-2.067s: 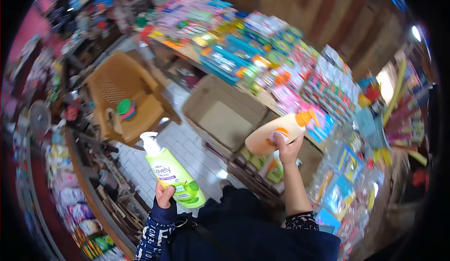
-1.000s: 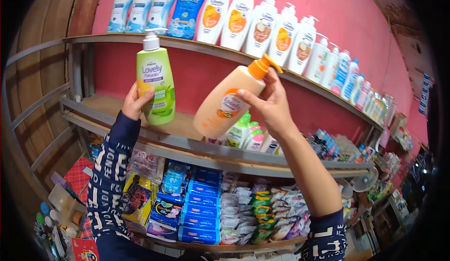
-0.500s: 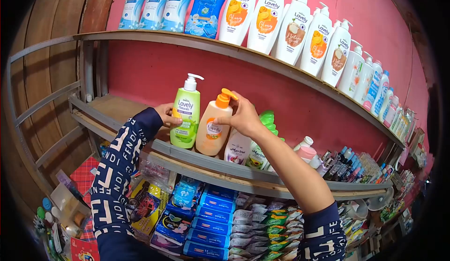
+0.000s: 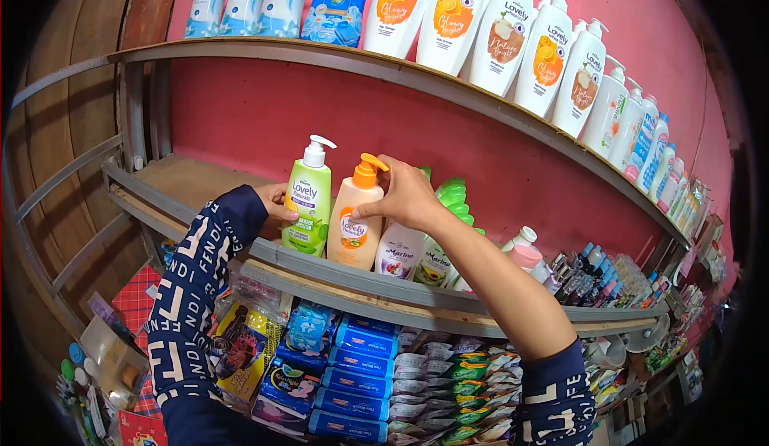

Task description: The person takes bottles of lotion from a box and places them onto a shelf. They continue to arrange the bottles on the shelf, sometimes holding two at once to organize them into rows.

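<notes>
On the middle shelf stands a green Lovely Naturals pump bottle [image 4: 308, 198] with a white pump, and my left hand [image 4: 276, 206] grips its left side. Just right of it, a peach Lovely bottle [image 4: 353, 222] with an orange pump is held by my right hand [image 4: 400, 194], thumb across its front and fingers behind the pump. Both bottles are upright, side by side. Close to the peach bottle's right are a white Marina bottle [image 4: 397, 251] and a second Marina bottle [image 4: 433, 262] with an avocado label, partly behind my right forearm.
The upper shelf [image 4: 336, 55] holds a row of lotion bottles, among them a blue SoSoft pack [image 4: 340, 6]. Small bottles [image 4: 597, 274] crowd the middle shelf's right. Blue packs [image 4: 352, 382] and sachets lie below. A metal rack frame [image 4: 72, 182] is at the left.
The view has shifted, so the upper shelf sits higher and the bottles a little more to the left. Both hands keep their holds, and the green and peach bottles remain upright.
</notes>
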Available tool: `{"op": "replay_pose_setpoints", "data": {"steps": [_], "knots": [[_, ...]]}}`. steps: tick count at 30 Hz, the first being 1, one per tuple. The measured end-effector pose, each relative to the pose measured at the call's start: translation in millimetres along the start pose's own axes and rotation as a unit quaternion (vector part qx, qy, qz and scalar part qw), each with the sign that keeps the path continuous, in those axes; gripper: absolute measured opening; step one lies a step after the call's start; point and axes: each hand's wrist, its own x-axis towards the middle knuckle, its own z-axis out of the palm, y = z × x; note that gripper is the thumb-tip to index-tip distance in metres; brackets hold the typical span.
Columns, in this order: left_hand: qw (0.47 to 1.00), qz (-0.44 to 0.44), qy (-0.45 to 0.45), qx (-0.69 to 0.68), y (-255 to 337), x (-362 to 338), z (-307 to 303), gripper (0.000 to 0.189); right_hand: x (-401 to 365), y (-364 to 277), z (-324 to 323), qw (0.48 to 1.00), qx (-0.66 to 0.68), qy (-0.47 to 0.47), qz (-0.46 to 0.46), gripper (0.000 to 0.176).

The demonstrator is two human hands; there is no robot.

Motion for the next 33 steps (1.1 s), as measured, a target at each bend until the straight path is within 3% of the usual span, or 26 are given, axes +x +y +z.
{"op": "replay_pose_setpoints", "data": {"steps": [10,17,23,33], "knots": [[0.997,-0.065,0.023,-0.037,16.0,-13.3,6.6,0.055,-0.6,3.8,1.4,1.0,0.028,0.0,0.011,0.082],[1.0,-0.018,0.01,-0.016,-1.5,-6.4,-3.1,0.058,10.0,30.5,11.0,0.994,0.104,-0.033,-0.029,0.077],[0.997,-0.053,0.025,-0.048,14.2,-14.8,10.0,0.06,9.4,10.5,-6.0,0.973,0.191,-0.131,0.022,0.053],[0.997,-0.059,0.045,-0.032,18.1,-15.5,13.8,0.055,11.5,10.5,1.2,0.987,0.139,-0.079,0.019,0.048]]}}
